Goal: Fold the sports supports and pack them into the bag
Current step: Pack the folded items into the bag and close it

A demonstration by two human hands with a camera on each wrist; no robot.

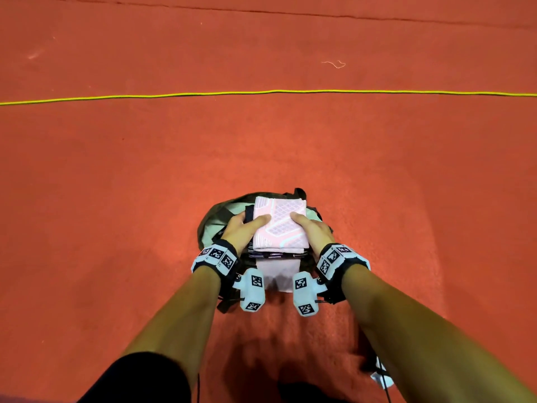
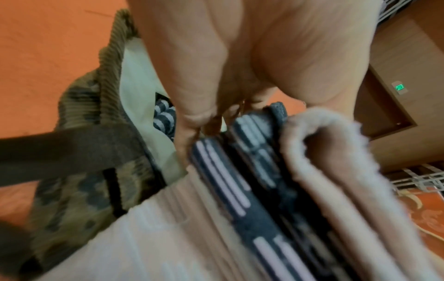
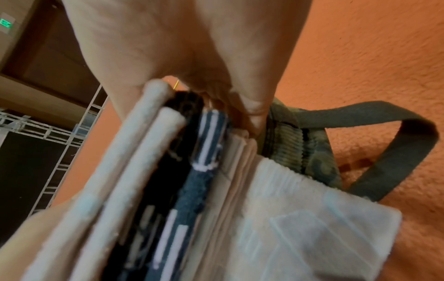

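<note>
I hold a stack of folded sports supports (image 1: 279, 228) over the open mouth of a camouflage bag (image 1: 207, 228) on the orange carpet. The top support is pale pink with a lattice pattern; dark blue ones with pink stripes (image 2: 230, 182) lie under it, and another pink one (image 3: 300, 218) hangs at the bottom. My left hand (image 1: 244, 228) grips the stack's left side, thumb on top, fingers underneath. My right hand (image 1: 312, 228) grips the right side the same way. The wrist views show the layered edges (image 3: 153, 171) pinched between thumb and fingers. A striped support (image 2: 164, 117) lies inside the bag.
Orange carpet (image 1: 377, 170) spreads all around the bag. A yellow cord (image 1: 261, 93) runs across the floor beyond it. The bag's olive strap (image 3: 384, 133) loops out on the carpet to the right. A white object with a cable (image 1: 382, 376) lies near my right elbow.
</note>
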